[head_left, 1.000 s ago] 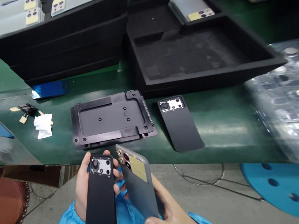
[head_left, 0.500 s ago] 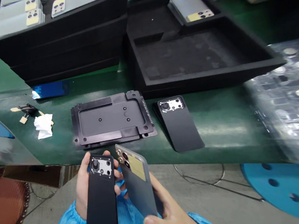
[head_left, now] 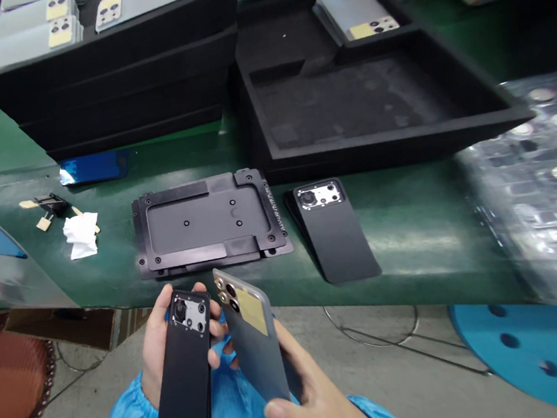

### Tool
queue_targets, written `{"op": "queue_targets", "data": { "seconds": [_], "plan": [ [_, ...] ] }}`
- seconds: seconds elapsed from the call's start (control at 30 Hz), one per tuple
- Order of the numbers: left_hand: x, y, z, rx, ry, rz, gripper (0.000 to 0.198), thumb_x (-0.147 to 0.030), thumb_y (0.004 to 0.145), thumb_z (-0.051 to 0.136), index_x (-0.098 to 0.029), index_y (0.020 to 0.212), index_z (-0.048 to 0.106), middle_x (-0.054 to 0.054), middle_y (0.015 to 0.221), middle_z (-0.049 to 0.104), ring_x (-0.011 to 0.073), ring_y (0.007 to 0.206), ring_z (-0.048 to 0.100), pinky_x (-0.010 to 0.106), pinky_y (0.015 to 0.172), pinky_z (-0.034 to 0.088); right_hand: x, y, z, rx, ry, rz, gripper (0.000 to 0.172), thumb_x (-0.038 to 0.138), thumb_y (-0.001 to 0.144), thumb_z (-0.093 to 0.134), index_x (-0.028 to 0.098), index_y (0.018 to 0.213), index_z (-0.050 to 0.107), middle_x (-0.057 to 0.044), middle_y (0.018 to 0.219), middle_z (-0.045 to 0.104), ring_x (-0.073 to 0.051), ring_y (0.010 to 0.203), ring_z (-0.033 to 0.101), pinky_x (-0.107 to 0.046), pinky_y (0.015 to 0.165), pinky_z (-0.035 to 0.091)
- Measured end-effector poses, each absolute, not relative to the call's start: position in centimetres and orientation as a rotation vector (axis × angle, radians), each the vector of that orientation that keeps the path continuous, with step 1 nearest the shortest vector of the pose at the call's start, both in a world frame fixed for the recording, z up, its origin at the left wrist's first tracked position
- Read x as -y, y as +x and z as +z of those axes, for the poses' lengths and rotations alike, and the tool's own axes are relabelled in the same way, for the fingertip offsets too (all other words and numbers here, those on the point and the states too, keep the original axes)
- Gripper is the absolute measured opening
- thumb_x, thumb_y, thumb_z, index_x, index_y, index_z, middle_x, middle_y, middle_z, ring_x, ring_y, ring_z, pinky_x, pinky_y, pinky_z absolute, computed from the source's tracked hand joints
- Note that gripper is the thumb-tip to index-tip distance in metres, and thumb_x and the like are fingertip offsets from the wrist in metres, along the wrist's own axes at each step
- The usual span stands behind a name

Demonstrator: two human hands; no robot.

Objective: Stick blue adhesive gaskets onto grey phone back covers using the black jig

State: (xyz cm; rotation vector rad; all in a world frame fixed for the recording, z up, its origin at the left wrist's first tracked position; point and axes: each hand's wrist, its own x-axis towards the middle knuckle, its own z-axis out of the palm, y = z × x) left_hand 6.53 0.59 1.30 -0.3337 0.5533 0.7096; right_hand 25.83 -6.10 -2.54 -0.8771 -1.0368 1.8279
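Note:
My left hand (head_left: 154, 347) is closed round black phone back panels (head_left: 185, 381), which look stacked; a white patch with camera holes shows at the top. In my right hand (head_left: 311, 383) is a grey phone (head_left: 255, 352) with a raised camera cluster and a yellow label, its top tilted up to the left. The phone and the black panels are held side by side, apart. Just beyond both hands a dark metal fixture (head_left: 199, 221) with a shallow recess lies on the green table. Right of it rest more black panels (head_left: 339, 239).
Stacked black foam trays (head_left: 123, 79) with grey phones stand at the back left. Another foam tray (head_left: 375, 136) at the back right holds a few phones. Clear plastic trays (head_left: 543, 199) lie far right. Crumpled white tissue (head_left: 81, 235) and a blue-filmed piece (head_left: 93, 168) lie left.
My left hand and the black panels have tilted slightly, their lower end shifting left. The grey phone in my right hand has moved a little left.

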Motion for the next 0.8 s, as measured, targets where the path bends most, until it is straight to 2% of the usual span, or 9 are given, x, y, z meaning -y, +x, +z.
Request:
{"op": "queue_targets", "data": {
  "seconds": [0.3, 0.47, 0.6, 0.7, 0.8],
  "plan": [
    [-0.6, 6.9, 1.2, -0.582, -0.388, 0.716, 0.035, -0.052, 0.092, 0.063, -0.020, 0.097, 0.076, 0.007, 0.092, 0.075, 0.0183, 0.074, 0.072, 0.026, 0.059, 0.055, 6.1, 25.9, -2.6, 1.004, -0.889, 1.859, 0.068, 0.062, 0.083, 0.077, 0.030, 0.139, 0.054, -0.015, 0.142, 0.063, -0.033, 0.119, 0.068, -0.049, 0.100, 0.057],
    [0.0, 6.9, 1.0, -0.486, -0.293, 0.772, 0.039, -0.052, 0.087, 0.071, -0.020, 0.109, 0.076, 0.008, 0.103, 0.079, 0.0189, 0.085, 0.075, 0.027, 0.074, 0.058, 6.0, 25.8, -2.6, 0.983, -0.892, 1.861, 0.069, 0.062, 0.083, 0.077, 0.032, 0.140, 0.052, -0.014, 0.144, 0.062, -0.032, 0.117, 0.069, -0.048, 0.099, 0.057],
    [1.1, 6.9, 1.0, -0.421, -0.178, 0.864, 0.049, -0.057, 0.089, 0.068, -0.020, 0.122, 0.072, 0.009, 0.117, 0.079, 0.0194, 0.102, 0.075, 0.027, 0.089, 0.057, 5.9, 25.8, -2.6, 0.990, -0.898, 1.866, 0.068, 0.062, 0.083, 0.077, 0.031, 0.139, 0.053, -0.015, 0.143, 0.062, -0.033, 0.119, 0.068, -0.049, 0.099, 0.057],
    [1.8, 6.7, 1.2, -0.392, -0.070, 0.914, 0.055, -0.056, 0.091, 0.066, -0.024, 0.134, 0.066, 0.008, 0.128, 0.076, 0.0216, 0.111, 0.074, 0.030, 0.094, 0.057, 5.8, 25.7, -2.7, 0.989, -0.897, 1.860, 0.068, 0.062, 0.083, 0.077, 0.030, 0.139, 0.054, -0.015, 0.146, 0.060, -0.033, 0.123, 0.066, -0.048, 0.098, 0.058],
    [2.0, 6.5, 1.6, -0.436, -0.001, 0.947, 0.054, -0.053, 0.091, 0.068, -0.027, 0.138, 0.065, 0.008, 0.130, 0.075, 0.0242, 0.111, 0.074, 0.035, 0.098, 0.057, 5.8, 25.7, -2.8, 0.995, -0.887, 1.843, 0.065, 0.059, 0.084, 0.078, 0.033, 0.139, 0.054, -0.013, 0.144, 0.062, -0.032, 0.123, 0.066, -0.045, 0.098, 0.058]
  ]
}}
